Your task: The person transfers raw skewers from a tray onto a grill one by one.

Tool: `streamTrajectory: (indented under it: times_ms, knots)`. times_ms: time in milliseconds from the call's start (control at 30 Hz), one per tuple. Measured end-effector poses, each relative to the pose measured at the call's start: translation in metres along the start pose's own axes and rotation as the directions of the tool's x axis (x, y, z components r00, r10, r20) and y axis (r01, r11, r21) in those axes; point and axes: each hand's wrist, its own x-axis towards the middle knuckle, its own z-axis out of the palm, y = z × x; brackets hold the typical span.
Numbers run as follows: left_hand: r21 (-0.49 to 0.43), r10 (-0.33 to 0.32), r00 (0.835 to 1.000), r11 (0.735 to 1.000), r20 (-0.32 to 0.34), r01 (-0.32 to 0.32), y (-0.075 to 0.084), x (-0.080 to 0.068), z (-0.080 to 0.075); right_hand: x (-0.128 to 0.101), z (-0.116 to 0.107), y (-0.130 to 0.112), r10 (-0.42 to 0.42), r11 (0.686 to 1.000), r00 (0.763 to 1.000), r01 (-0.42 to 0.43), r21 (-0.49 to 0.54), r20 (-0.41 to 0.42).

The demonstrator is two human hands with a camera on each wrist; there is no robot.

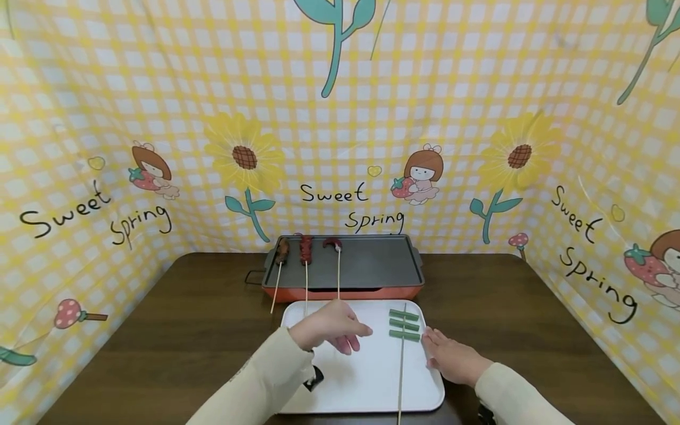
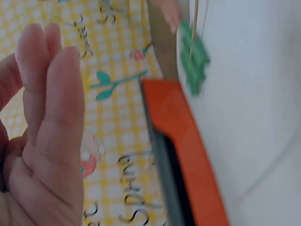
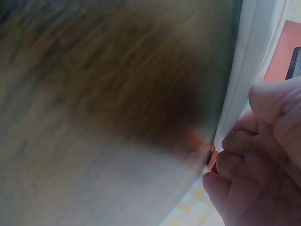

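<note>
A dark wooden bench (image 1: 202, 330) stands inside a yellow checked backdrop (image 1: 372, 118) printed with sunflowers. Nearest, a white tray (image 1: 366, 383) lies on it. The right hand (image 1: 451, 357) rests at the tray's right edge, fingers curled against the rim. The left hand (image 1: 332, 330) hovers over the tray, fingers relaxed, holding nothing. Between the hands lies a skewer of green pieces (image 1: 404, 324). Beyond, an orange griddle (image 1: 345, 268) carries three meat skewers (image 1: 306, 251).
</note>
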Motion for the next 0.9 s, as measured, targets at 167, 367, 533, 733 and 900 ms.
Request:
streamTrajectory:
  times_ms: [167,367,533,733,900]
  knots:
    - [-0.088,0.004,0.998,0.996,0.056,0.001,-0.007,0.003,0.025,-0.001,0.000,0.003,-0.020,1.000,1.000,0.020,0.011,-0.017]
    - [-0.170,0.001,0.993,0.985,0.115,0.019,-0.011,0.017,0.052,-0.001,-0.001,0.007,-0.049,0.999,0.999,0.048,-0.004,-0.025]
    - [-0.228,-0.066,0.990,0.969,0.122,0.092,-0.019,0.032,0.061,0.001,-0.003,0.004,-0.039,0.999,0.999,0.039,0.019,-0.029]
    - [-0.271,-0.139,0.978,0.946,0.154,0.177,-0.028,0.044,0.063,0.000,-0.003,0.000,-0.013,1.000,1.000,0.014,0.014,-0.020]
    - [-0.225,-0.150,0.979,0.958,0.137,0.179,-0.027,0.049,0.069,0.000,-0.001,0.000,-0.017,1.000,1.000,0.018,0.018,-0.023]
